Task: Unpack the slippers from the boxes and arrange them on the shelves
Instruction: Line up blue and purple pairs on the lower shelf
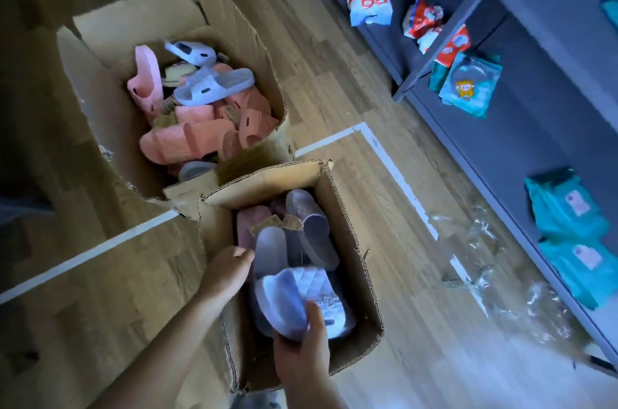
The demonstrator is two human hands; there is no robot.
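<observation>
Right hand (302, 353) grips a lilac slipper (281, 300); left hand (229, 273) grasp unclear; wood floor (334, 74), grey shelves (541, 114) alongside.

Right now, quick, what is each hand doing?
Left hand: fingers curled inside the small cardboard box, grip cannot be told.
Right hand: holds a pale lilac quilted slipper.

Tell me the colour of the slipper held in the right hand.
Pale lilac: the slipper in the right hand, head view.
</observation>
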